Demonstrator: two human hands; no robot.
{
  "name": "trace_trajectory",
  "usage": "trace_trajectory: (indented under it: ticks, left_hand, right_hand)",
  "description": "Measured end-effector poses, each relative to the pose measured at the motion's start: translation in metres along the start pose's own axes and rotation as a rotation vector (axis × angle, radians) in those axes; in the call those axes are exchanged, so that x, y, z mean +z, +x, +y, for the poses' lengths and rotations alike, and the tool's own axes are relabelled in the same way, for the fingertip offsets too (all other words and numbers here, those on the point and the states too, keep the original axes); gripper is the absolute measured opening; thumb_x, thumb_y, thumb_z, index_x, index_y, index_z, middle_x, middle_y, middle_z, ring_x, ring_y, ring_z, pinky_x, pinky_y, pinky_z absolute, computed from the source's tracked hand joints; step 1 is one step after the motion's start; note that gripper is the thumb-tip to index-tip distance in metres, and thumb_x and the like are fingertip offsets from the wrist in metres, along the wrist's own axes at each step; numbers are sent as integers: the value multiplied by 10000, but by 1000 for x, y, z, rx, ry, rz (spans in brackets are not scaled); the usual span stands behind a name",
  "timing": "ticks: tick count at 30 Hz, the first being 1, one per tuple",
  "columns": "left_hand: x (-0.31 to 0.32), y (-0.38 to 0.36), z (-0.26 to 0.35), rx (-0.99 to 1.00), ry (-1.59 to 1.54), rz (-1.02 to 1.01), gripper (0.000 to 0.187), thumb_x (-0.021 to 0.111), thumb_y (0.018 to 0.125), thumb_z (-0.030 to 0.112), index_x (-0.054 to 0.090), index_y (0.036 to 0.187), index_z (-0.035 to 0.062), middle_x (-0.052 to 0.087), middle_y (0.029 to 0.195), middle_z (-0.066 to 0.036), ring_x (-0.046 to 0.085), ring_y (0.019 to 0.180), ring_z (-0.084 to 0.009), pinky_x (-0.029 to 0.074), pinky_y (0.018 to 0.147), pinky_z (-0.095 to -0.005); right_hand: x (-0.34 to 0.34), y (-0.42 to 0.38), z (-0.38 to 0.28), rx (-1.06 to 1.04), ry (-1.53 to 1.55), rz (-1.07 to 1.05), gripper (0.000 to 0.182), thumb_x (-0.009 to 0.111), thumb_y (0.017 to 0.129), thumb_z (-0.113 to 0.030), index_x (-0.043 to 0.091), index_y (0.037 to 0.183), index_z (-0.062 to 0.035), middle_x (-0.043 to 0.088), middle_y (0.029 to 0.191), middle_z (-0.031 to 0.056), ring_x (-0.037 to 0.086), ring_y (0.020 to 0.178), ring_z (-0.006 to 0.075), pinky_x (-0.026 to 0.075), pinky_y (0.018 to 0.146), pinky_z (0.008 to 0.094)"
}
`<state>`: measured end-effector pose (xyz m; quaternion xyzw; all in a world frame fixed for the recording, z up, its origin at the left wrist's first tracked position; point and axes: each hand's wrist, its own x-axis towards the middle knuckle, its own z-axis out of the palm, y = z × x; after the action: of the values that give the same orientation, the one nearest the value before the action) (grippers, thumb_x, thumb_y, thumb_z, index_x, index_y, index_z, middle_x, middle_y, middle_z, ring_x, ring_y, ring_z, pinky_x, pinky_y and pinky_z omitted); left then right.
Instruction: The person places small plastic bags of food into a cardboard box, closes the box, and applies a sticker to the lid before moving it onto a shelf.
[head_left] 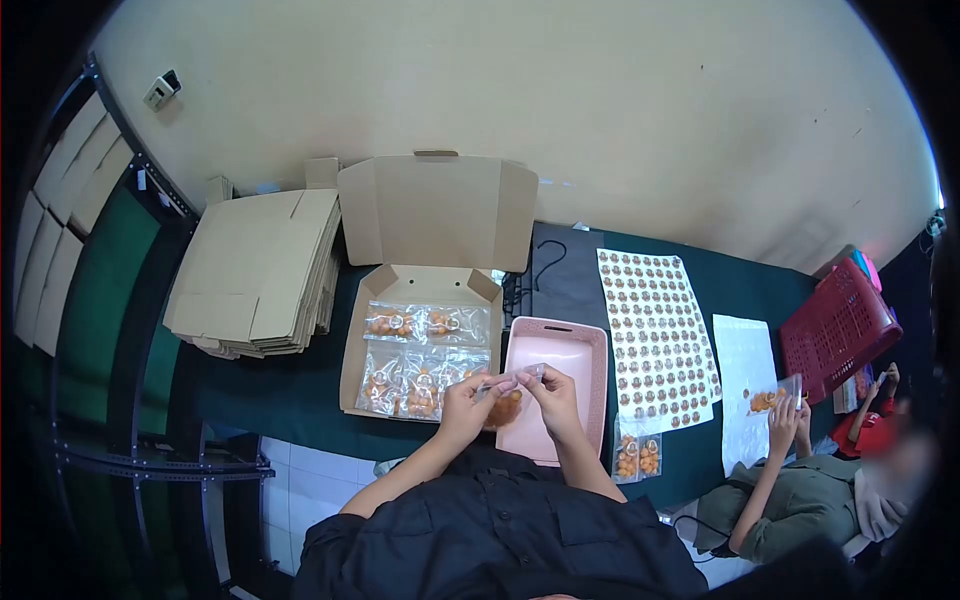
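A clear plastic bag of orange-brown round snacks (504, 412) hangs between my hands, over the left edge of the pink tray (535, 440). My left hand (465, 408) pinches the bag's upper left part. The fingers of my right hand (552, 398) are closed on its top edge at the right. Just left of my hands stands an open cardboard box (352, 372) with its lid raised. Several flat packets of the same snacks (420, 378) lie in it, each with a round sticker.
Folded cardboard boxes (250, 265) are stacked at the left. On the right lie sticker sheets (655, 335) and two snack packets (637, 455). Farther right, a co-worker's hands (787, 428) hold a bag beside a maroon basket (840, 325). A shelf rack (125, 330) stands far left.
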<state>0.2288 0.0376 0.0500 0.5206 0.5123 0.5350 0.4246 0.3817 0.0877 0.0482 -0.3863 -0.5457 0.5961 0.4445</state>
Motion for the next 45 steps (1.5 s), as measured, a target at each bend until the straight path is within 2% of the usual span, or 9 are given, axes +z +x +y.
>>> trace_trajectory:
  ticks: [9,12,19,23,25,27,30,36,45]
  left_hand:
    - [-10,4,-1,-147,-311,-132,332,408,923,235,522,1112,-14,559,1071,-116,521,986,-154,385,877,-290]
    - [-6,8,0,44,-201,105,350,432,911,230,455,1178,5,489,1165,-132,473,1072,-183,373,901,-309]
    - [9,-2,3,18,51,-32,527,598,818,224,369,1249,27,432,1204,-139,400,1156,-210,314,974,-354]
    - [12,-3,-13,-52,-118,-33,428,565,849,185,413,1214,20,516,1118,-115,514,1042,-185,428,867,-309]
    - [9,-6,-9,-117,-169,-59,367,533,869,181,442,1185,18,549,1054,-102,552,960,-168,459,810,-283]
    - [6,-5,-4,-176,-220,-84,314,502,888,178,472,1155,16,582,989,-90,591,877,-151,491,753,-258]
    - [4,-5,1,-219,-268,-89,296,445,915,217,508,1107,0,602,914,-90,611,781,-136,514,677,-237]
    - [-1,-7,-3,-50,-123,-93,326,388,935,226,548,1065,-26,612,915,-75,570,875,-116,455,772,-233]
    - [11,-8,-24,-325,-346,-240,425,524,875,162,359,1232,-1,572,1006,-79,559,923,-125,457,783,-246]
  right_hand:
    - [-11,0,1,112,153,30,295,496,891,-222,627,926,40,631,865,79,558,814,113,416,773,248]
    - [-9,1,-2,52,144,112,318,469,902,-231,610,969,47,622,952,113,561,892,139,416,829,275]
    - [16,-7,-2,-29,-1,30,318,445,913,-221,590,1047,27,582,1052,126,530,982,176,380,881,282]
    - [19,-5,3,-180,-86,-34,268,545,853,-192,604,1058,-29,537,990,137,492,983,213,370,865,301]
    - [27,-5,0,-324,-262,336,281,615,797,-160,604,1041,-21,540,976,125,497,963,204,374,853,303]
    - [18,-1,6,-274,-219,385,289,660,750,-133,602,1010,-20,539,984,121,496,959,194,379,836,299]
    - [5,0,21,74,122,8,190,613,803,-124,610,937,10,606,888,82,554,853,148,417,788,293]
    - [3,-2,22,170,228,-8,275,488,892,-235,595,947,12,621,891,78,567,840,145,421,832,308]
    - [3,4,-2,147,664,59,372,475,900,-212,455,1177,35,532,1075,94,488,1005,145,399,868,300]
